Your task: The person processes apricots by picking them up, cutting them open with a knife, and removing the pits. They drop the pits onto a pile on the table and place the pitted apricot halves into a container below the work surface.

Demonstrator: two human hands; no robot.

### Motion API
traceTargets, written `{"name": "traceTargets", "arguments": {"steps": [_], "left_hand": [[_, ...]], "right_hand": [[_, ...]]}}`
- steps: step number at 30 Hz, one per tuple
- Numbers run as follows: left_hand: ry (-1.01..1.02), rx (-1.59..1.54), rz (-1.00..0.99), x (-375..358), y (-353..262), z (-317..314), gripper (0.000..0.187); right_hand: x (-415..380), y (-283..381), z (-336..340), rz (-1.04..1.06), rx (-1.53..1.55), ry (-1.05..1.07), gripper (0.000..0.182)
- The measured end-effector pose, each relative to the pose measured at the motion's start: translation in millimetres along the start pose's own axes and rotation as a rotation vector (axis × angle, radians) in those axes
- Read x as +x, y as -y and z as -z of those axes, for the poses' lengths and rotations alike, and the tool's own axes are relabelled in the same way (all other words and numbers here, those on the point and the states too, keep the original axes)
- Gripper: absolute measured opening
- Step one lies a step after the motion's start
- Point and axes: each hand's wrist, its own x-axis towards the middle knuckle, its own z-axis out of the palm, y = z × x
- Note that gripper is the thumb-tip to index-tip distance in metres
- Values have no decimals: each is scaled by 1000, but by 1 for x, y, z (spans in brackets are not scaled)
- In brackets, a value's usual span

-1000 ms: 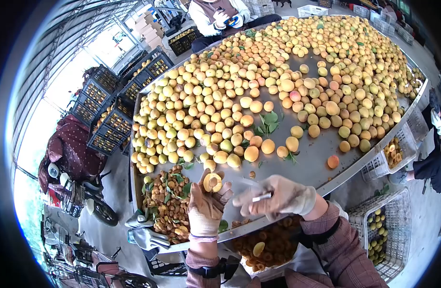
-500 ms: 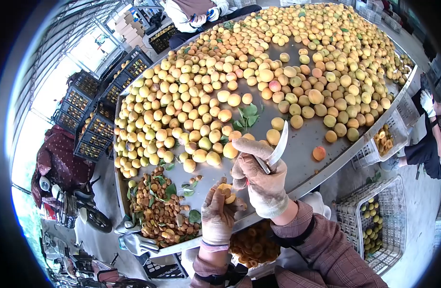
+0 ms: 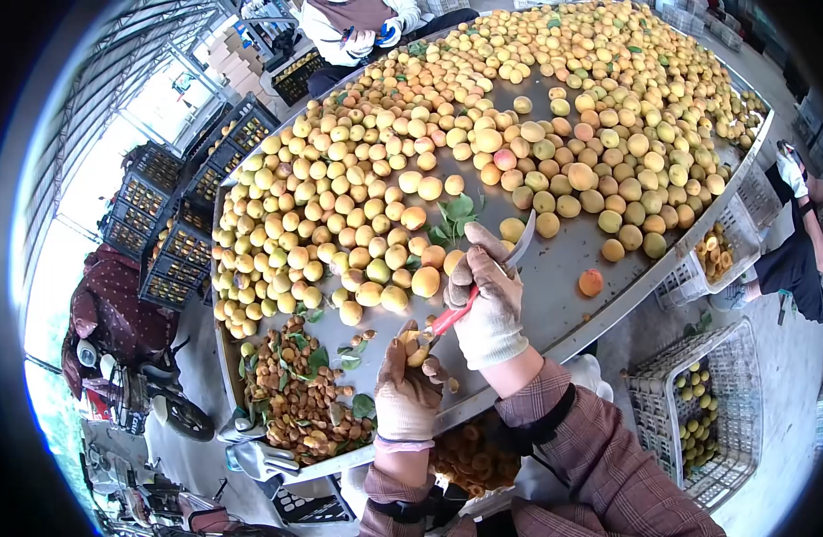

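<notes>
My left hand [image 3: 407, 389], in a stained glove, is closed around a cut apricot [image 3: 415, 347] close over the metal table's front edge. My right hand [image 3: 487, 304], also gloved, grips a curved knife [image 3: 521, 240] with a red handle. Its blade points up and away from the fruit, while the handle's lower end meets the apricot's cut side. A small brown piece [image 3: 453, 385] shows just right of my left fingers. Left of that hand lies a heap of apricot pits [image 3: 304, 394] mixed with green leaves.
Whole apricots [image 3: 358, 206] cover much of the metal table [image 3: 554, 268]. A crate of apricots [image 3: 698, 403] stands on the floor at right, and halved apricots [image 3: 474, 456] sit below the table edge. Another person [image 3: 362, 36] works at the far side; stacked black crates [image 3: 174, 259] stand left.
My right hand has tilted and moved slightly up and left, bringing the knife's red handle end down to the apricot. The left hand still holds the fruit.
</notes>
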Motion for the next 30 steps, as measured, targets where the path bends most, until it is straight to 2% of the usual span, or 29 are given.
{"name": "traceTargets", "arguments": {"steps": [3,5,7,8,9,11,13,14,15,17,19,21,22,23,25,26,27,29,30], "left_hand": [[-61,-30,41,2,-6,1,35],[-74,8,42,3,-8,6,35],[-60,-8,19,2,-3,0,33],[-34,120,-60,1,2,-4,35],[-9,247,-137,1,5,-6,37],[-44,215,-130,6,6,2,38],[2,-55,66,3,3,7,41],[1,-56,67,3,2,8,41],[14,-95,118,4,0,8,34],[39,-169,213,7,-4,9,21],[27,-168,204,10,-1,13,19],[-71,-52,51,15,-1,16,17],[-8,-10,-54,18,-5,24,30],[22,-7,-77,23,-13,32,31],[-26,-101,-140,26,-25,26,34],[88,-192,-60,25,-35,27,37],[92,-192,-67,25,-39,26,37],[29,-118,-79,23,-45,18,40],[26,-128,-63,19,-47,15,41]], "right_hand": [[4,-10,8,-44,54,-67,27],[2,-9,4,-42,74,-38,26],[-7,-3,-6,32,-105,-12,24],[-18,6,-20,-34,-216,-13,22],[-27,8,-27,11,-311,74,20],[-27,9,-25,12,-276,94,22],[-7,-1,2,-67,-34,0,24],[-4,-5,6,-85,-23,-33,26],[-2,-9,9,-86,-24,-29,26],[1,-16,10,-214,220,-85,25],[1,-19,9,-216,190,-142,23],[4,-17,7,-127,156,-170,23],[7,-10,9,-115,100,-165,23],[7,1,0,-50,6,-164,24],[-1,20,-17,-93,-324,-77,23],[-9,24,-31,-161,-431,-43,22],[-15,23,-29,-205,-501,164,22],[-20,-1,-20,33,-573,521,25],[-23,-1,-17,98,-849,632,27]]}}
